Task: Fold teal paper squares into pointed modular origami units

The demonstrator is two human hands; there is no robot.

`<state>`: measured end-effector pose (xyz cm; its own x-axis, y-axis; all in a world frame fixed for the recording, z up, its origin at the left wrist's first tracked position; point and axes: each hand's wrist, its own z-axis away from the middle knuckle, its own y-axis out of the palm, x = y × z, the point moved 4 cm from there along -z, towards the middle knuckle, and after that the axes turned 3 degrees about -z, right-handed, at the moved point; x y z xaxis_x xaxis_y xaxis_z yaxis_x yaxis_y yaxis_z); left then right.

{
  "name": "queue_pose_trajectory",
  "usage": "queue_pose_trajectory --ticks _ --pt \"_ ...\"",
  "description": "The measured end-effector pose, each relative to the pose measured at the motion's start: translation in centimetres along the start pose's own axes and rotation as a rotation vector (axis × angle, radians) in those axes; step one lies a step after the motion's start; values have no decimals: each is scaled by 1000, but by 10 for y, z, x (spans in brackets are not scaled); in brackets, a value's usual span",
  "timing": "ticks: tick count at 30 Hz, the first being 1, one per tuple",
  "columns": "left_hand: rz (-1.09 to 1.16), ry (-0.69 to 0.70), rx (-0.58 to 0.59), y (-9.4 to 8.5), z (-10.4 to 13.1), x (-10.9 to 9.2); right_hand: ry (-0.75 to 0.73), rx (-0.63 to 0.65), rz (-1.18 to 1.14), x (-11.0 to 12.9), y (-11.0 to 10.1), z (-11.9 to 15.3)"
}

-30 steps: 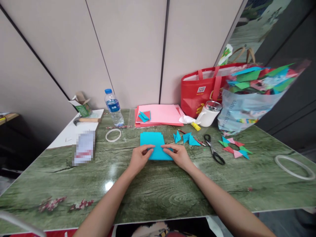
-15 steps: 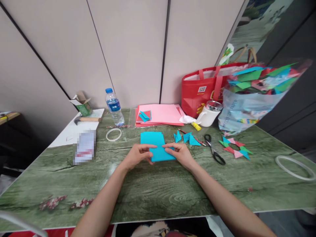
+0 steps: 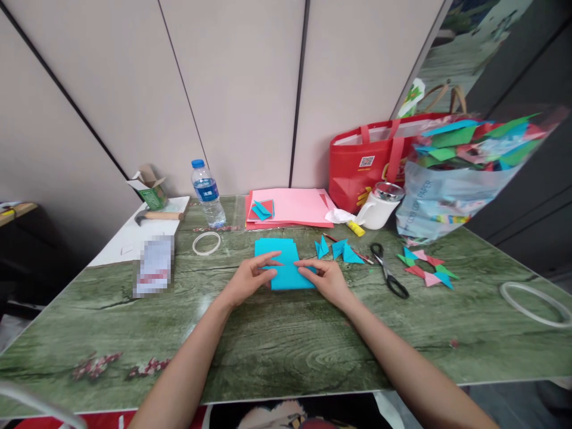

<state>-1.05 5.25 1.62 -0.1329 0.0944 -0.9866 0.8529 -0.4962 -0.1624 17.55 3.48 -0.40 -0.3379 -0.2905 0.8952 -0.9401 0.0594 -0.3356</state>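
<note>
A folded piece of blue paper (image 3: pixel 292 279) lies low over the table in front of me, its long near edge facing me. Just behind it, and partly covered by it, is a stack of blue paper squares (image 3: pixel 274 245). My left hand (image 3: pixel 248 279) is at the left end of the folded paper, index finger and thumb apart, the thumb tip by its edge. On the right end, my right hand (image 3: pixel 329 281) grips the paper, thumb and index finger on top; its other fingers are mostly hidden. Small folded blue pieces (image 3: pixel 352 252) lie right of the stack.
Black-handled scissors (image 3: pixel 388 271) and a ring of coloured folded pieces (image 3: pixel 429 268) lie to the right. Behind stand a white mug (image 3: pixel 379 208), a red bag (image 3: pixel 357 164) and a plastic bag of folded paper (image 3: pixel 451 190). Pink sheets (image 3: pixel 295 205), a bottle (image 3: pixel 208 196) and a hammer (image 3: pixel 163 215) lie beyond.
My left fingers have loosened and spread slightly at the paper's left end. The folded paper's near edge sits slightly higher in view. My right hand has hardly moved.
</note>
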Motion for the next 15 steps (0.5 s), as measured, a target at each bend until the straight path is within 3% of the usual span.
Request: queue_pose_trajectory --ticks 3,7,15 --pt "-108 70 24 4 0 -5 -49 -2 19 0 4 2" --pt "-188 53 44 11 0 0 -65 19 17 -1 8 3" --pt "-196 44 -47 9 -4 14 -53 3 37 -1 8 4"
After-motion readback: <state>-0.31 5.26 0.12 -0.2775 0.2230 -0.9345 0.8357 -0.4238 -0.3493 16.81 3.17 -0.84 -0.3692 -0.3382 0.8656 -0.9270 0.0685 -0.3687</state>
